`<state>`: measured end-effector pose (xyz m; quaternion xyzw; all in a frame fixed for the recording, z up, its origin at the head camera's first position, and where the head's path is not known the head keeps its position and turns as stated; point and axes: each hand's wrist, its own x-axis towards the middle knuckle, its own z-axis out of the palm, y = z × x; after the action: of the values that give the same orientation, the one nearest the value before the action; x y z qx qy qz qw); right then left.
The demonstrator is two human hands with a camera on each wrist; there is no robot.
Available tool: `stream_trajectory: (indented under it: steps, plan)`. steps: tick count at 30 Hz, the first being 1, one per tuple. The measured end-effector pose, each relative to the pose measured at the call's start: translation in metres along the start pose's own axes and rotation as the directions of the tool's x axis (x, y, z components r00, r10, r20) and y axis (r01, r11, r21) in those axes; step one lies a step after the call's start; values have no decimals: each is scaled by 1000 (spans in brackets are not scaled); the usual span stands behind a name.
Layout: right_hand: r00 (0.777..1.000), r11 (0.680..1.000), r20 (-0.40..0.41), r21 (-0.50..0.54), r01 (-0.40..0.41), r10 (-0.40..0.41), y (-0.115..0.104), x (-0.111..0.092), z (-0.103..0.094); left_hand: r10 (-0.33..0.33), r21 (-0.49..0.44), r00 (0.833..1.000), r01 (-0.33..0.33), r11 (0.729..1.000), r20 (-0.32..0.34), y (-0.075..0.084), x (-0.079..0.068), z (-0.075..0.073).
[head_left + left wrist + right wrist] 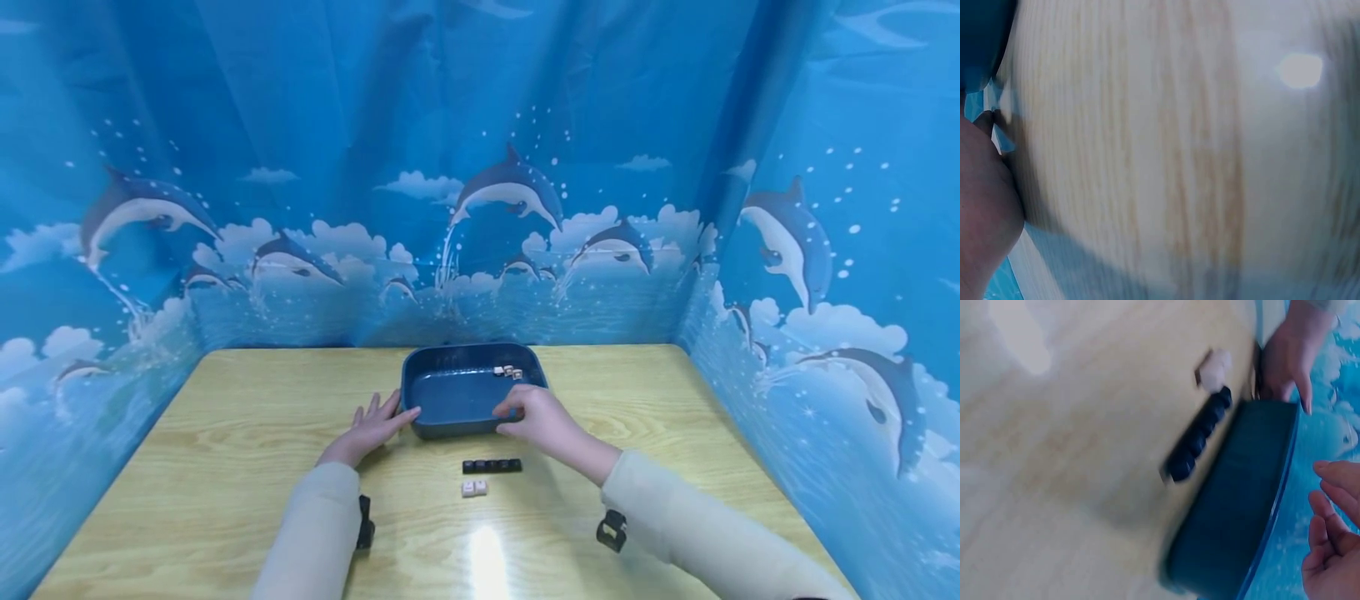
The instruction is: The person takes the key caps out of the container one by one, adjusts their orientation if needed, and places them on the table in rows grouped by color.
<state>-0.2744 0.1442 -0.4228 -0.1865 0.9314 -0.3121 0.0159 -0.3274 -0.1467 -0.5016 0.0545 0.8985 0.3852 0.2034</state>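
Observation:
A dark blue tray (461, 428) stands on the wooden table, with several small whitish keycaps (508, 371) in its far right part. My left hand (375, 429) rests at the tray's left wall, fingers spread and thumb at the rim. Over the near right rim hangs my right hand (536, 417), its fingers loosely bent; in the right wrist view, thumb and fingers (1335, 519) stand apart with nothing visible between them. In front of the tray lies a row of black keycaps (491, 466). Two white keycaps (474, 488) sit side by side just nearer to me.
The pale wooden table (247, 467) carries a bright light reflection near its front. Blue curtains (420, 100) printed with dolphins surround its back and sides. Dark wrist straps (612, 531) are on both sleeves.

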Motion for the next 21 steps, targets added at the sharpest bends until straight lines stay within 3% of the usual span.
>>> stream_trajectory:
  steps: [7, 11, 17, 21]
  plan:
    - [993, 986, 22, 118, -120, 118, 12, 26, -17, 28, -31, 999, -27, 999, 16, -2, 0, -1]
    - [989, 973, 52, 179, -143, 136, 22, 44, -19, 35, -30, 999, -35, 999, 9, -3, -1, -3]
    - [985, 982, 156, 159, -99, 74, 41, 68, -20, 36, -27, 999, -36, 999, -3, -4, 0, -3]
    - [971, 995, 234, 80, -60, 40, 53, 81, -23, 41, -18, 999, -41, 999, -6, -4, 0, -1]
